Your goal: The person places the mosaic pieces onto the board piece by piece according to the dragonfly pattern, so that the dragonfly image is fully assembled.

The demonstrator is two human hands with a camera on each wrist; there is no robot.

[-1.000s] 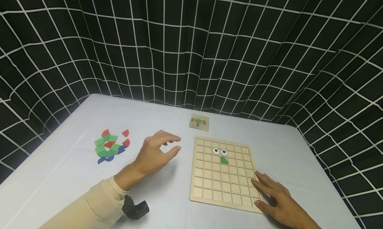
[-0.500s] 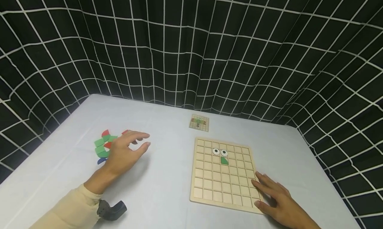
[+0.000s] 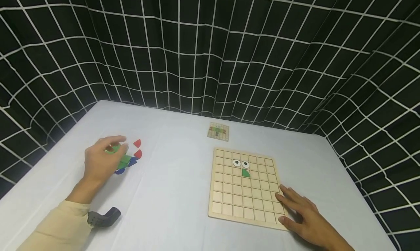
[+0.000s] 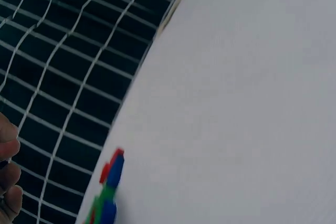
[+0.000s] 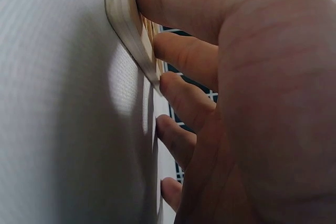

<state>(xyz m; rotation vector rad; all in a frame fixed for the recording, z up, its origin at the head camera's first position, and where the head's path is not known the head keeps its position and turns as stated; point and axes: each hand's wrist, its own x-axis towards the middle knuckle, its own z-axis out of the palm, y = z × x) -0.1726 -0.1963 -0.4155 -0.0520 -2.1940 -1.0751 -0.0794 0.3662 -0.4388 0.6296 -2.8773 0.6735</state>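
Observation:
My left hand (image 3: 102, 159) hovers over a pile of flat coloured pieces (image 3: 124, 159), its thumb and fingers apart with nothing seen held. Green and blue pieces show past it; the hand hides the rest. The left wrist view has its fingertips (image 4: 9, 169) at the edge and the pieces (image 4: 107, 198) low down. A wooden grid board (image 3: 226, 198) bears two round eye pieces (image 3: 241, 164) and a green quarter-round piece (image 3: 245, 173). With loosely spread fingers, my right hand (image 3: 305, 218) rests on the board's lower right edge; the right wrist view shows its thumb (image 5: 176, 1) touching the rim.
Behind the board lies a small pattern card (image 3: 218, 131) with a grid picture. Two red pieces (image 3: 137, 149) lie just right of the pile. A dark grid-patterned curtain (image 3: 197, 54) surrounds the white table (image 3: 174, 192). A black device (image 3: 105, 219) is strapped to my left wrist.
My left hand has moved left from beside the board to above the pile of pieces. The right hand has stayed on the board's edge. The head view has tilted slightly.

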